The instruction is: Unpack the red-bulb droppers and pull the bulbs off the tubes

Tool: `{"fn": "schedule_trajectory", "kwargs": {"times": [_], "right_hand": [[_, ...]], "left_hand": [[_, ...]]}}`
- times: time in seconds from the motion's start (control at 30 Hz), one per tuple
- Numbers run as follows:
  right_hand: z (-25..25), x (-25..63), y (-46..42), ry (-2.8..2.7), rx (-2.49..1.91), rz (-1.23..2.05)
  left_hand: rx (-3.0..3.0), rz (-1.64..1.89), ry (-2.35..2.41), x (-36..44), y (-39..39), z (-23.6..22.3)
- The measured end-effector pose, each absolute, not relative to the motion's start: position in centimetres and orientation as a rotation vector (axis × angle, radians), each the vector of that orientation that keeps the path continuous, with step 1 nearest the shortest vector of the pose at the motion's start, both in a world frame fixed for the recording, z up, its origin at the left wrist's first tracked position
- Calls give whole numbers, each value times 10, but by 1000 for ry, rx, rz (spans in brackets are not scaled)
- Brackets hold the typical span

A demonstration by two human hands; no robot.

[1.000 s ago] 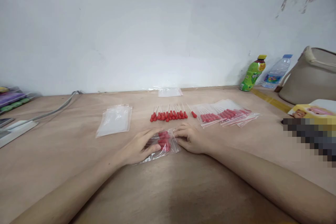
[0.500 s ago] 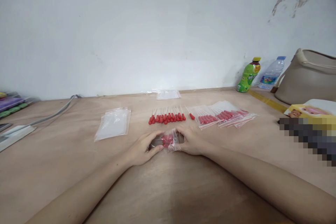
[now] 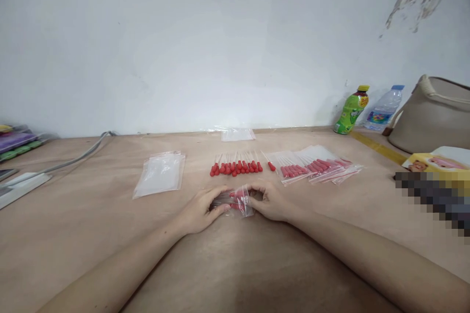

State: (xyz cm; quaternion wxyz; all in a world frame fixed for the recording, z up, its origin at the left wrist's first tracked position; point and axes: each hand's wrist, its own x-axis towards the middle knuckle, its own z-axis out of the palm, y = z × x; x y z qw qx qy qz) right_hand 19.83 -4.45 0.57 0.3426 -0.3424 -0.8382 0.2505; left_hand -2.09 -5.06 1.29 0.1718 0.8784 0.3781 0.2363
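Note:
My left hand (image 3: 200, 210) and my right hand (image 3: 270, 201) both grip a small clear zip bag (image 3: 237, 201) holding red-bulbed droppers, close to the wooden table (image 3: 235, 264). Their fingers are curled round the bag's two ends. Beyond the bag, a row of loose red-bulbed droppers (image 3: 237, 166) lies on the table. To the right of that row sit several filled bags of droppers (image 3: 317, 167). A stack of empty clear bags (image 3: 160, 174) rests to the left of the row.
More clear bags (image 3: 238, 134) lie by the wall. A green bottle (image 3: 350, 110), a water bottle (image 3: 384, 107) and a beige bag (image 3: 433, 116) stand at the far right, with a yellow packet (image 3: 436, 162) nearer. A grey cable (image 3: 73, 156) and flat items (image 3: 18, 138) lie at the left.
The bag, spread flat under my hands a second ago, is now bunched narrower between them. My hands have drawn closer together round it.

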Motion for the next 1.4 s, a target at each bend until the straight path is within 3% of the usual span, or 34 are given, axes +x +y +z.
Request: {"fn": "schedule_trajectory", "kwargs": {"times": [0.17, 0.7, 0.93, 1.07, 1.23, 1.4], "right_hand": [[7, 202, -44, -2078, -913, 794], [3, 206, -47, -2059, -954, 583], [16, 232, -26, -1722, -989, 1097], [45, 269, -5, -1547, -1159, 1158], [62, 301, 11, -1459, -1104, 678], [26, 283, 21, -1783, -941, -45]], "left_hand": [[2472, 674, 1100, -22, -51, 14], [2462, 661, 1159, -26, -46, 6], [2431, 654, 1174, -26, -46, 7], [2432, 641, 1153, -25, -47, 11], [2444, 603, 1174, -25, -48, 11], [2455, 582, 1180, -24, -49, 13]]}}
